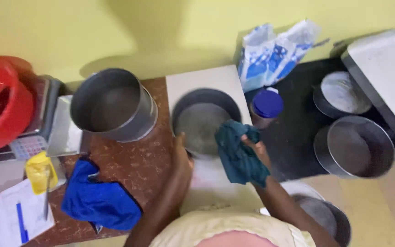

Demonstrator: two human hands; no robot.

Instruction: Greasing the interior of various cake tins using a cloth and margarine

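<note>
Landmark: round dark pan (pixel 205 120), sitting on a white board (pixel 206 80) mid-counter. Left of pan: tall steel pot (pixel 113 110), tilted, mouth facing the camera. Further left: red bowl (pixel 1 103) on a scale (pixel 26 146). Below-left of pan: crumpled blue cloth (pixel 98 197), yellow item (pixel 40 171), paper with blue pen (pixel 21 222). Right of pan: jar with blue lid (pixel 267 104) just beside it; behind that a white-and-blue printed bag (pixel 273 52) against the yellow wall. Far right: two round tins (pixel 354 145) and a white tray (pixel 385 68) on black surface. Pan: shallow, grey inside, dark rim (blurred). Left hand (pixel 181 153) grips pan's near rim. Right hand (pixel 254 148) closed on teal cloth (pixel 238 153) at pan's right edge.
</note>
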